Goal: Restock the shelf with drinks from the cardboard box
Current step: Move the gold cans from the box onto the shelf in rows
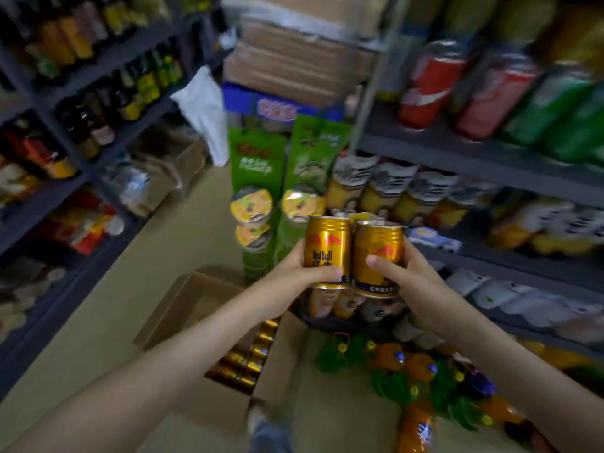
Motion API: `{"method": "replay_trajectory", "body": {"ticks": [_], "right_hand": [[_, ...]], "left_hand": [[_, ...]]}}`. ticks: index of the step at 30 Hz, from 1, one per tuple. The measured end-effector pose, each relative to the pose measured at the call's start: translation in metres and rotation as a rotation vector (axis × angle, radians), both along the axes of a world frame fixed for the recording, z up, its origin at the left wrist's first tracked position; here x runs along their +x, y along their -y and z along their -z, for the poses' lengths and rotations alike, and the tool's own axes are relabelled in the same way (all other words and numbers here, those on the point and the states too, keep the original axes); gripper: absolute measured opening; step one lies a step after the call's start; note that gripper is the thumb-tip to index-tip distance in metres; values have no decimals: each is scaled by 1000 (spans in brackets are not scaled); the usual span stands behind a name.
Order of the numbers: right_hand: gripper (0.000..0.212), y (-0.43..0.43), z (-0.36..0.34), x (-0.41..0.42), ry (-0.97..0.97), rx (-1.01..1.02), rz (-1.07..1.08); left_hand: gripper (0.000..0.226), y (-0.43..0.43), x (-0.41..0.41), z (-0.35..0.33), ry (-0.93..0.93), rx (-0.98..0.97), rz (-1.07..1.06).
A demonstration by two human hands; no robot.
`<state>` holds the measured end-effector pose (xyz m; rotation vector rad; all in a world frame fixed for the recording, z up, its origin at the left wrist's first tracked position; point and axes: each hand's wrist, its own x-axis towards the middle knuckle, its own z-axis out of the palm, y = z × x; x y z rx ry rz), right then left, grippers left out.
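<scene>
I hold two gold Red Bull cans upright, side by side and touching, in front of the right-hand shelf unit. My left hand (294, 273) is shut on the left can (327, 246). My right hand (408, 276) is shut on the right can (377, 253). Below my arms an open cardboard box (196, 305) stands on the floor, with several more gold cans (248, 361) lying in a row inside. The grey shelf (490, 256) to the right carries yellow cans and white packs. The picture is blurred.
Green snack packs and cup noodles (258, 204) stand straight ahead, with stacked cartons (294, 60) behind. Orange and green bottles (418, 380) stand on the floor at lower right. A dark shelf with bottles (98, 93) lines the left side. My foot (268, 429) is below the box.
</scene>
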<state>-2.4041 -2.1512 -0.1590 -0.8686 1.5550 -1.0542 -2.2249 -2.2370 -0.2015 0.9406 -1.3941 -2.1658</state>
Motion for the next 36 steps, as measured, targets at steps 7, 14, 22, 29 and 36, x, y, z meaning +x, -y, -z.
{"method": "replay_trajectory", "body": {"ticks": [7, 14, 22, 29, 36], "right_hand": [[79, -117, -72, -119, -104, -249, 353], [71, -160, -128, -204, -125, -487, 503], [64, -172, -181, -274, -258, -635, 644], [63, -194, -236, -330, -349, -662, 614], [47, -228, -268, -398, -331, -734, 494]], "left_hand": [[62, -69, -164, -86, -35, -198, 197], [72, -93, -273, -163, -147, -372, 319], [69, -91, -358, -231, -230, -618, 404], [74, -111, -403, -285, -244, -736, 378], [62, -157, -444, -321, -225, -838, 176]]}}
